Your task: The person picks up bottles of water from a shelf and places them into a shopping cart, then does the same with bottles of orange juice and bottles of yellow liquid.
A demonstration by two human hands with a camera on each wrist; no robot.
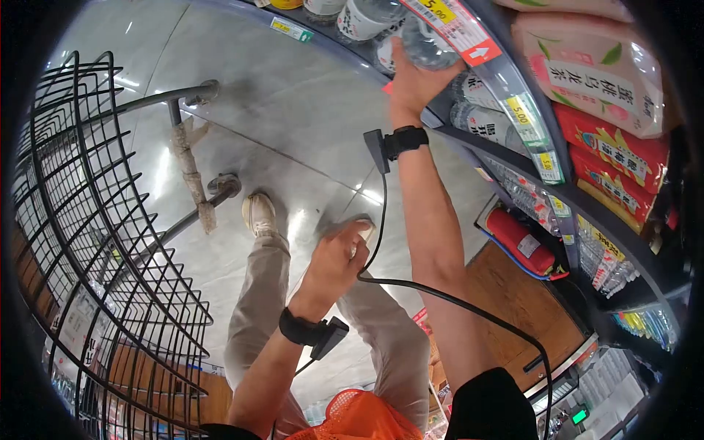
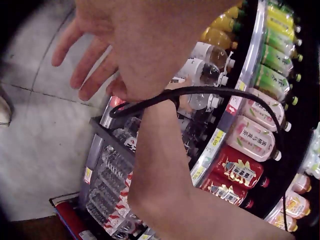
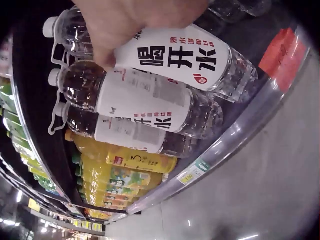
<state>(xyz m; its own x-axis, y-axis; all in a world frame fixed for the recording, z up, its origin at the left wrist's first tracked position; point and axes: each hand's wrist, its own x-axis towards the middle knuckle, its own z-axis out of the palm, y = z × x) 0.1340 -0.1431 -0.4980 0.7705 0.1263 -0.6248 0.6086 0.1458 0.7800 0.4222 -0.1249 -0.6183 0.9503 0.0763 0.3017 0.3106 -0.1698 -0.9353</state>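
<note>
My right hand (image 1: 419, 86) reaches into the drink shelf and grips a large clear water bottle (image 3: 195, 60) round its white label. In the right wrist view the thumb and fingers lie over the upper part of this bottle, which lies among others of its kind. Two similar water bottles (image 3: 142, 97) are right beside it. My left hand (image 1: 331, 258) hangs low in front of my legs, away from the shelf. Its fingers (image 2: 92, 75) are spread and relaxed in the left wrist view, with nothing held.
A black wire shopping cart (image 1: 110, 242) stands on the left. Peach oolong bottles (image 1: 590, 73) and red drink bottles (image 1: 616, 161) fill the neighbouring shelf. Below are more clear bottles (image 2: 107, 175) and a red fire extinguisher (image 1: 519, 242). A black cable (image 1: 469, 297) crosses my right arm.
</note>
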